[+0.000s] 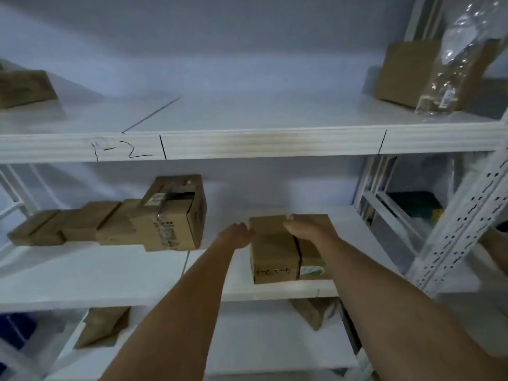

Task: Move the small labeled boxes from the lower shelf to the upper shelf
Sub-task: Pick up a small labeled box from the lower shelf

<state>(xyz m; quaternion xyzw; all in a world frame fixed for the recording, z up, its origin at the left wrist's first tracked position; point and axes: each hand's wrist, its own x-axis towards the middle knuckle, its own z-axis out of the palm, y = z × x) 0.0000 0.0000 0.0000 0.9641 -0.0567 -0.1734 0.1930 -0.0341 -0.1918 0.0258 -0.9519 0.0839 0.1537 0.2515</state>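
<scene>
A small brown box [275,254] with handwriting and a green-and-white label on its front sits on the lower shelf [137,287], right of centre. My right hand [305,228] lies on top of it, fingers curled over the far edge. My left hand [237,235] is at the box's upper left side, fingers extended and just touching it. A row of more brown boxes [82,226] lies to the left on the same shelf, with a taped, labeled box [170,215] at its right end. The upper shelf [247,144] runs above, its middle bare.
The upper shelf holds a brown box [24,88] at far left and a larger box [406,72] with a clear plastic bag [450,64] at right. A perforated metal upright [456,237] stands at right. More boxes [104,325] lie on the shelf below.
</scene>
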